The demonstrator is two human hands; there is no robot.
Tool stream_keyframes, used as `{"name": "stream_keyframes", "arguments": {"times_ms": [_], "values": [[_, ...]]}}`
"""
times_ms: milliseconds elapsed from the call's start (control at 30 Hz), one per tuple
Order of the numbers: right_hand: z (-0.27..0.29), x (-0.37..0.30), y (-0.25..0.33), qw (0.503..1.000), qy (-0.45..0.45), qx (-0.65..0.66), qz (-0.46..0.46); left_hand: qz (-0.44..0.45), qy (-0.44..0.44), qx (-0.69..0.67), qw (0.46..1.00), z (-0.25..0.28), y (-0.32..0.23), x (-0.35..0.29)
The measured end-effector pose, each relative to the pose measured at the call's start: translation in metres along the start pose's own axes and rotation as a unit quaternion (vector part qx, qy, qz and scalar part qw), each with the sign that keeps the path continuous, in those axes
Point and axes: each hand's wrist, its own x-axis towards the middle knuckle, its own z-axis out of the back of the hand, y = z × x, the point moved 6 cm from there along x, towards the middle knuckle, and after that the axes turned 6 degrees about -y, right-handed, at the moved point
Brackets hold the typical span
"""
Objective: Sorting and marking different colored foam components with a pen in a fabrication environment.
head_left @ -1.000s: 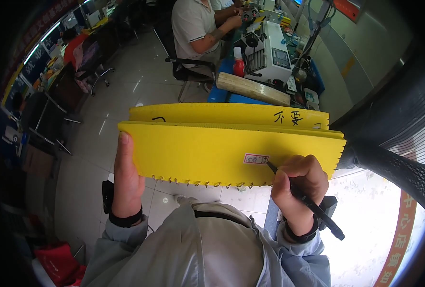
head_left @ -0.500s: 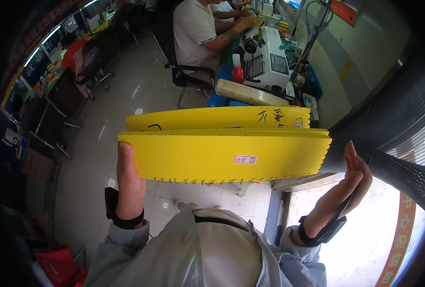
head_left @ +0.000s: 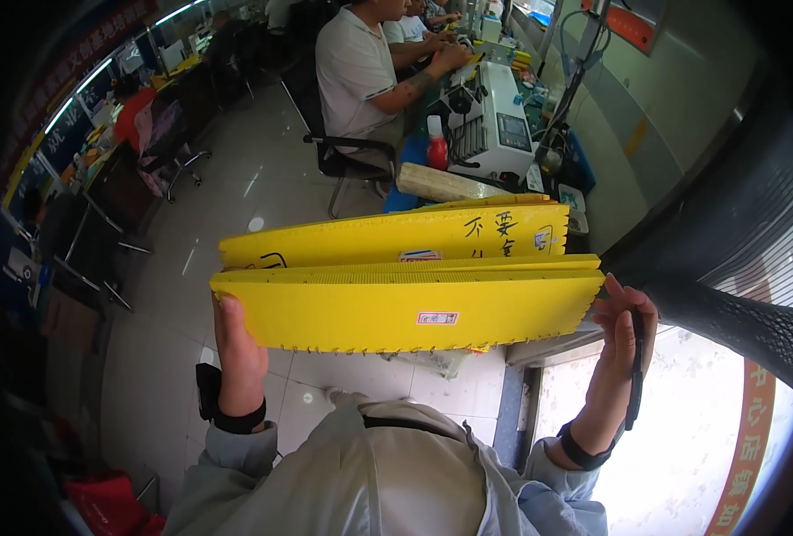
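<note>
A bundle of long yellow boards (head_left: 352, 308) spans the space in front of my body. Its front board carries a small label, with a row of small metal loops or hooks along the lower edge and notches at the right end. Behind it stands another yellow board (head_left: 343, 237) with black handwriting. My left hand (head_left: 240, 344) grips the left end, thumb on the front face; its other fingers are mostly hidden. Against the right end, my right hand (head_left: 624, 330) has its fingers bent and apart, fingertips at the corner and not wrapped round it.
Ahead, a workbench holds a white machine (head_left: 495, 125), a red bottle (head_left: 437, 147) and a pale log-shaped block (head_left: 445, 181). A person (head_left: 356, 67) sits there on a black chair (head_left: 329, 147). Dark mesh (head_left: 718, 241) hangs at the right, and desks line the left.
The bundle has shifted slightly left and nearer to me, its two parts spreading farther apart. My right hand has moved left from beside the boards to their right end, its fingers bending.
</note>
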Motion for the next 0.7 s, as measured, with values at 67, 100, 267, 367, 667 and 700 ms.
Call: {"name": "stream_keyframes", "arguments": {"times_ms": [67,100,267,367,667,700], "values": [[0.000,0.000,0.003,0.998,-0.030,-0.055,0.025,-0.022,0.022,-0.002,1.000,0.000,-0.002,0.000],[0.001,-0.001,0.006,0.991,-0.059,-0.110,0.049,-0.023,0.020,-0.002,1.000,0.000,-0.003,-0.001],[-0.003,-0.015,0.010,0.998,-0.032,-0.049,0.033,-0.037,-0.024,-0.036,0.998,0.007,-0.003,-0.004],[0.001,-0.020,0.017,0.995,-0.036,0.055,0.072,-0.035,-0.029,-0.040,0.998,0.011,-0.004,-0.003],[-0.044,-0.042,0.044,0.744,0.254,0.611,-0.086,0.021,-0.038,-0.101,0.994,0.006,0.000,-0.011],[-0.056,-0.047,0.052,0.743,0.313,0.581,-0.109,0.018,-0.033,-0.101,0.994,0.004,0.000,-0.012]]}}
